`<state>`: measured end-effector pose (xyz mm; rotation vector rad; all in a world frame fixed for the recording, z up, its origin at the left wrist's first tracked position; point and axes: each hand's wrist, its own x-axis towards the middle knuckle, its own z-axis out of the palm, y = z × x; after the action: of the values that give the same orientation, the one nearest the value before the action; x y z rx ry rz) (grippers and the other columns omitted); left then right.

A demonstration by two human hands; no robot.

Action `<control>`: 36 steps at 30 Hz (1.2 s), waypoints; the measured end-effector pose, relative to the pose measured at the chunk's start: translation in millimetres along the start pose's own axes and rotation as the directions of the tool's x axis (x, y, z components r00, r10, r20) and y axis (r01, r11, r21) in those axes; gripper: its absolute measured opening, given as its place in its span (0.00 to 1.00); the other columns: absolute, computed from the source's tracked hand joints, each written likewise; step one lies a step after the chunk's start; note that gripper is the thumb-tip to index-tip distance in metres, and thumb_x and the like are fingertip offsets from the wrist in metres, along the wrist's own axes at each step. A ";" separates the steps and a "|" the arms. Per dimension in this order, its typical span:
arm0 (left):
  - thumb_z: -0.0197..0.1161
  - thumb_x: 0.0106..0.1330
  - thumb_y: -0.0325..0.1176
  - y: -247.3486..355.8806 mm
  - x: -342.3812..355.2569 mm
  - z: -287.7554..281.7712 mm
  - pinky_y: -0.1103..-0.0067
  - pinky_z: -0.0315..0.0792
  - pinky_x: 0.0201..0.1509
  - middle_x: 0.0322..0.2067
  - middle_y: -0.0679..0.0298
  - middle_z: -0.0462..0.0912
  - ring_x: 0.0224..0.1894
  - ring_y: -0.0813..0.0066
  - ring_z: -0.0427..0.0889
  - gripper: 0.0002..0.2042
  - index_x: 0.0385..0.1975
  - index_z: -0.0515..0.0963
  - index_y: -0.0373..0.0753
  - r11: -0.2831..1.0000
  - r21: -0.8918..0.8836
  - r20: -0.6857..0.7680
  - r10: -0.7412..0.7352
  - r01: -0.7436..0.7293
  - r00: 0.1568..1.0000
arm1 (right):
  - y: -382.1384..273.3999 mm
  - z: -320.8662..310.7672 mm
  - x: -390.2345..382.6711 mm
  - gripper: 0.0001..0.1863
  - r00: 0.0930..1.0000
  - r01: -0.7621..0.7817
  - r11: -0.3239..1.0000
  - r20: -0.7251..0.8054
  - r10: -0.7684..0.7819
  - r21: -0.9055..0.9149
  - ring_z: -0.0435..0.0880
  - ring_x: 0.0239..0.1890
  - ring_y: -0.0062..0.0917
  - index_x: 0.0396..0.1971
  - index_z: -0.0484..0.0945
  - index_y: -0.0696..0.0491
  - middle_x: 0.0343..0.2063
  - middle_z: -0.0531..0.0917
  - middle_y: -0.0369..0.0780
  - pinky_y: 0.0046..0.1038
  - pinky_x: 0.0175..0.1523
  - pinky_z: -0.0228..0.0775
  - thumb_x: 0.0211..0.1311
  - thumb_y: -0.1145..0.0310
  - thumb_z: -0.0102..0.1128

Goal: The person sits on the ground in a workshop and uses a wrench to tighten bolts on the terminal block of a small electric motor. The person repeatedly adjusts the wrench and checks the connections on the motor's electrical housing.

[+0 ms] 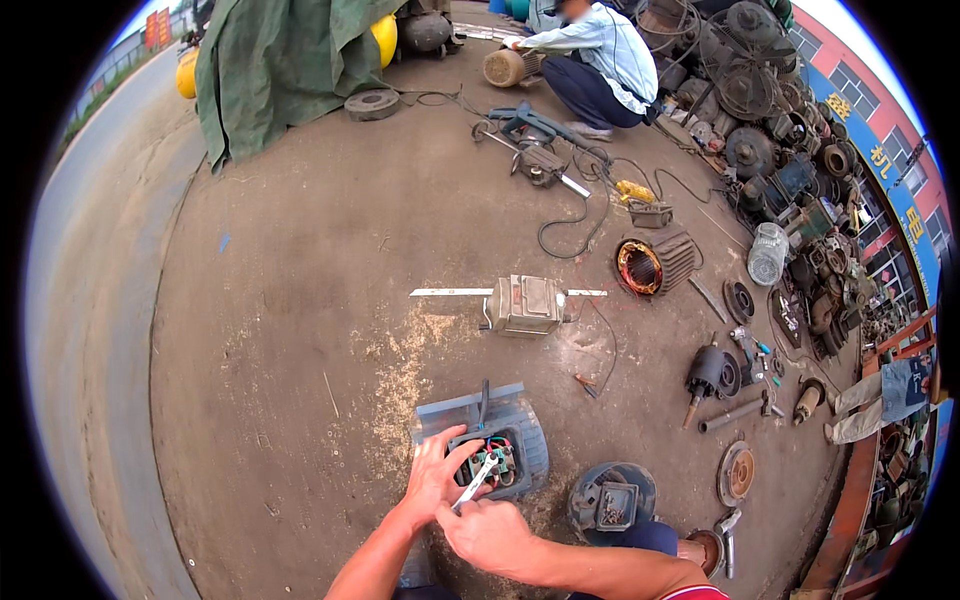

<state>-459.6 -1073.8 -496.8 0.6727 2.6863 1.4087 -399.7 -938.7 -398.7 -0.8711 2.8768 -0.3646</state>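
Observation:
A blue-grey finned electric motor (535,440) sits on the ground in front of me. Its terminal box is uncovered, and coloured wires show around a green terminal block (503,462). My right hand (490,535) is closed around the lower end of a silver wrench (474,486), whose head rests at the terminals. On the left side of the box lies my left hand (434,472), its fingers stretched and apart over the rim. Part of its fingertips is hidden by the wrench.
A grey metal box (527,305) stands ahead, with pale shavings (400,370) beside it. At right are a basin (645,488) holding a small tray, a stator (650,265) and a rotor (708,372). Another person (600,60) crouches by a motor at the back.

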 end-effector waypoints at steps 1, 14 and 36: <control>0.85 0.41 0.43 6.0 4.5 6.2 0.58 0.66 0.66 0.66 0.52 0.70 0.64 0.48 0.69 0.39 0.59 0.79 0.49 1.000 -0.018 0.000 -0.002 0.002 1.000 | 3.9 -4.5 -18.5 0.09 0.999 -0.045 0.999 -0.005 0.045 0.005 0.86 0.22 0.27 0.34 0.82 0.50 0.24 0.84 0.41 0.31 0.23 0.77 0.62 0.61 0.64; 0.85 0.37 0.38 7.6 10.5 13.3 0.58 0.66 0.68 0.66 0.55 0.71 0.66 0.49 0.69 0.41 0.60 0.79 0.49 1.000 -0.007 0.018 -0.026 0.026 1.000 | 132.3 2.6 -55.8 0.09 0.525 -0.233 -0.181 0.281 0.804 0.955 0.77 0.23 0.16 0.46 0.77 0.59 0.27 0.80 0.34 0.21 0.27 0.70 0.69 0.75 0.62; 0.84 0.37 0.36 10.2 11.3 14.6 0.59 0.66 0.69 0.66 0.57 0.71 0.65 0.50 0.70 0.40 0.59 0.77 0.45 0.998 -0.056 -0.020 -0.028 0.027 0.999 | 73.9 -12.6 -84.3 0.13 0.917 -0.301 0.666 0.016 0.398 0.683 0.79 0.26 0.22 0.41 0.83 0.54 0.31 0.80 0.38 0.26 0.29 0.70 0.56 0.82 0.64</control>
<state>-462.8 -1053.0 -495.5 0.6179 2.6499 1.4857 -371.4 -829.6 -402.6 -0.1487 2.5762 -1.3494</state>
